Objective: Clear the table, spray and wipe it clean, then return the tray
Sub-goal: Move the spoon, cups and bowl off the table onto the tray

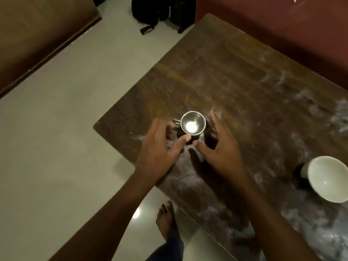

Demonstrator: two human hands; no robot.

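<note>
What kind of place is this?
Probably a room in a home, perhaps a dining area: a wooden table with a steel cup and a white bowl on it, a tiled floor, and black bags by the wall.

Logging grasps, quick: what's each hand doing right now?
Left hand: open, thumb by the steel mug, no grip yet.
Right hand: open, beside the mug, holding nothing.

The table (244, 72) is dark brown with streaky grain and whitish, powdery smears. The cup (193, 122) is shiny silver, the bowl (329, 178) plain white. The floor (66, 129) is pale cream, the wall (282, 19) deep maroon.
</note>
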